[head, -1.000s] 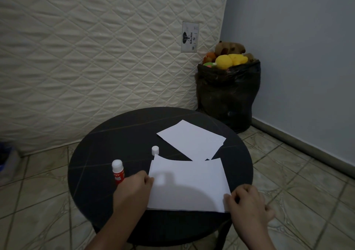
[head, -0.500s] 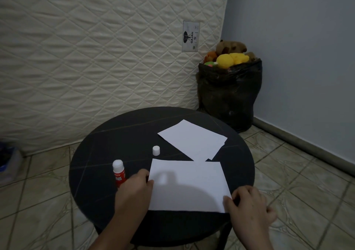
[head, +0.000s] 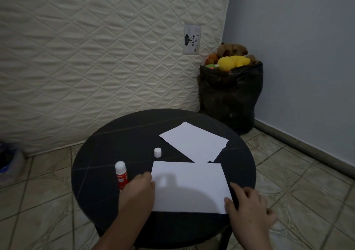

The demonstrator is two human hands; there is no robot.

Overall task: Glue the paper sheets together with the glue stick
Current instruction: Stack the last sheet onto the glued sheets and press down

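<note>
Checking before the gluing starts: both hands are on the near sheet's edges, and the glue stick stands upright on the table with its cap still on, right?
Not quite. The head view shows the cap off, standing apart on the table behind the glue stick. Otherwise right: the left hand and right hand are at the near sheet's edges, stick upright.

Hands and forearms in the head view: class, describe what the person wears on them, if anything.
Both the left hand and right hand are bare: no gloves, rings, watch or bracelet show. The forearms are bare too, with no sleeve in view down to the frame's bottom edge.
</note>
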